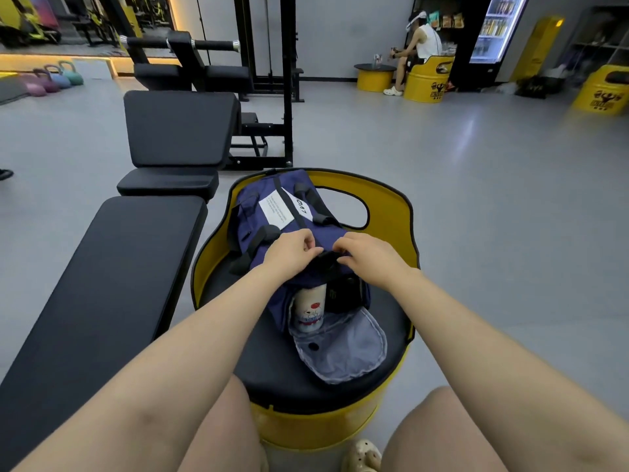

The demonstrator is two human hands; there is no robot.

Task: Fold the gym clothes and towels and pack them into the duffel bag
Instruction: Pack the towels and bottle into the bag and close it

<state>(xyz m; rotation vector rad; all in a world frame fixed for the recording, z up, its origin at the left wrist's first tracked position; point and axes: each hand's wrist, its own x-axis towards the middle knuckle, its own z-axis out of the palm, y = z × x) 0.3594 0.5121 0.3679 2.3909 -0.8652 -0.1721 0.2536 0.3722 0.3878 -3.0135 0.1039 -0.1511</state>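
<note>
Your navy duffel bag (272, 216) lies at the centre of the frame on the black cushion of a yellow barrel seat (391, 212). Its near end flap (343, 345) hangs open, showing a white rolled item with a cartoon print (309, 310) beside something dark inside. Your left hand (289, 252) and right hand (369, 255) meet on top of the bag, fingers curled and pinching the dark edge at the opening. A black padded bench (102, 284) runs along the left of the frame. Kettlebells (54, 78) sit at the upper left, and a seated person (418, 49) at the upper right.
</note>
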